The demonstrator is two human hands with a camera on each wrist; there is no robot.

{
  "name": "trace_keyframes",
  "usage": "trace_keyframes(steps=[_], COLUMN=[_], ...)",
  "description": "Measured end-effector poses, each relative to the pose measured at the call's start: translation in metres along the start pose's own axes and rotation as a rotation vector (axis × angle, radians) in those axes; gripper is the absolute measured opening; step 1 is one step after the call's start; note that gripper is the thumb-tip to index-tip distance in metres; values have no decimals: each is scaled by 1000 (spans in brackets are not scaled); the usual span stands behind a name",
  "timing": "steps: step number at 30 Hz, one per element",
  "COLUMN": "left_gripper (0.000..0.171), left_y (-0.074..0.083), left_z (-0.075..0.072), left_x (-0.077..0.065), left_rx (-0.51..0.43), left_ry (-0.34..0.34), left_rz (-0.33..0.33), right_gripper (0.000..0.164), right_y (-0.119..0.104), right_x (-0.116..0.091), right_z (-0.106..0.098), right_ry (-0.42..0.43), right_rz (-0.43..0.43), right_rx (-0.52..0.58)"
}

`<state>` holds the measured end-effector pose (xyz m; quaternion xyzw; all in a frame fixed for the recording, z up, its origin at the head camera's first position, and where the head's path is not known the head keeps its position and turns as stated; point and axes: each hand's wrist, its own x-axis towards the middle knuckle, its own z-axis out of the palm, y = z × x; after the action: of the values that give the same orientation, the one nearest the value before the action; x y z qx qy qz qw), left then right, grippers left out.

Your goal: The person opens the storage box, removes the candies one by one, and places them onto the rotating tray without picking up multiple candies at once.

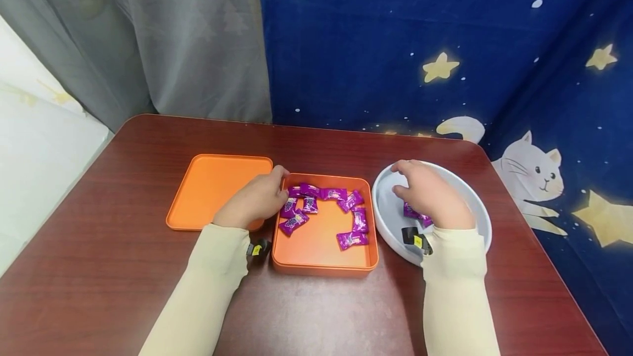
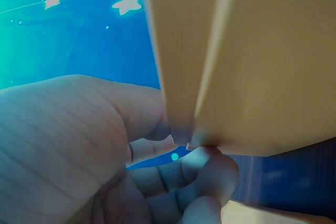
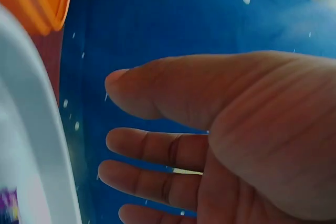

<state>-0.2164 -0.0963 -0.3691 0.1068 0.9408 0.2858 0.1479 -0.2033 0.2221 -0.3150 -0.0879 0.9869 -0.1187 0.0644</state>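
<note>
An orange square box (image 1: 321, 246) holds several purple-wrapped candies (image 1: 294, 222) along its back and sides. My left hand (image 1: 257, 196) grips the box at its back left corner. In the left wrist view, the thumb and fingers (image 2: 210, 177) close on the box's edge (image 2: 252, 66). Over a round white tray (image 1: 477, 207) hovers my right hand (image 1: 430, 191), its thumb and fingers apart and nothing between them. Purple candies (image 1: 411, 211) lie in the tray below it, partly hidden by the hand and wrist. The right wrist view shows the fingers (image 3: 152, 179) loosely extended beside the tray rim (image 3: 47, 108).
Left of the box, an orange lid (image 1: 217, 180) lies on the dark red wooden table (image 1: 99, 235), partly behind my left hand. Box and tray stand side by side. Grey and blue curtains (image 1: 356, 43) hang behind the table's far edge.
</note>
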Motion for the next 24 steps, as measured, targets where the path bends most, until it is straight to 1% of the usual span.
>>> trace_keyframes(steps=[3,6,9,11,19,24], left_gripper=[45,45,45,44,46,45], left_y=[1,2,3,3,2,3], left_z=[0,-1,0,0,0,-1], left_x=[0,0,0,-1,-1,-1], left_rx=[-3,-4,-2,-1,-2,-3], left_ry=[3,4,5,6,0,1], left_rz=[-1,3,-9,-14,-30,-23], right_gripper=[46,44,42,41,41,44], right_y=[-14,-27,-39,-46,-64,-71], right_x=[1,1,4,5,11,16], right_z=[1,4,8,11,21,29], right_ry=[-16,-22,-19,-19,-42,-58], right_rz=[-33,-87,-160,-192,-237,-268], right_rx=[13,12,-3,-10,-20,-37])
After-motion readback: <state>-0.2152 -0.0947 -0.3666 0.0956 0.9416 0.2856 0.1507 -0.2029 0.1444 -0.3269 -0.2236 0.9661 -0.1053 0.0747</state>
